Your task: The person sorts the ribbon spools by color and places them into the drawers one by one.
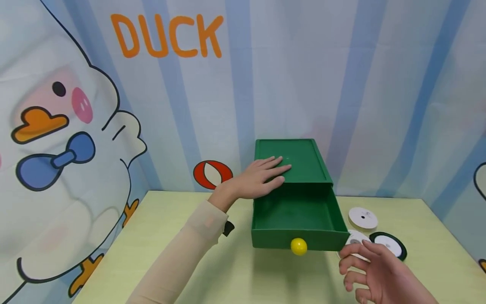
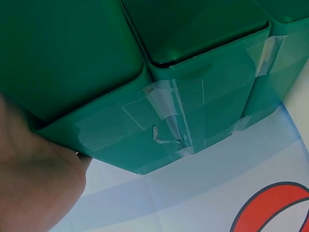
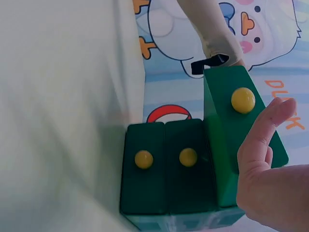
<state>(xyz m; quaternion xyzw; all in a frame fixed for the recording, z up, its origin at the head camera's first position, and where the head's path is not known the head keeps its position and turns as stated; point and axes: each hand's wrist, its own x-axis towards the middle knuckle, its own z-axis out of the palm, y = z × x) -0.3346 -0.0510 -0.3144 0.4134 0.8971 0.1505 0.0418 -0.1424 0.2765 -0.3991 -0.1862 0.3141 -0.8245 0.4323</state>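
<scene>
A green drawer cabinet (image 1: 292,158) stands on the table, its top drawer (image 1: 296,238) pulled out. The drawer's inside shows bare green plastic, and a round yellow knob (image 1: 298,246) sits on its front. My left hand (image 1: 258,177) rests flat on the cabinet's top, fingers spread; the left wrist view shows only part of this hand (image 2: 34,174) beside the taped green side. Just off the drawer's right front corner, my right hand (image 1: 376,270) hovers with loosely bent fingers, holding nothing. Two closed drawers with yellow knobs (image 3: 143,159) lie below the pulled one in the right wrist view.
To the cabinet's right lie a white spool (image 1: 363,218), another white spool (image 1: 355,238) partly hidden by my right hand, and a spool with dark ribbon (image 1: 389,245). Behind the pale yellow table (image 1: 171,219) hangs a striped duck-print cloth (image 1: 292,76).
</scene>
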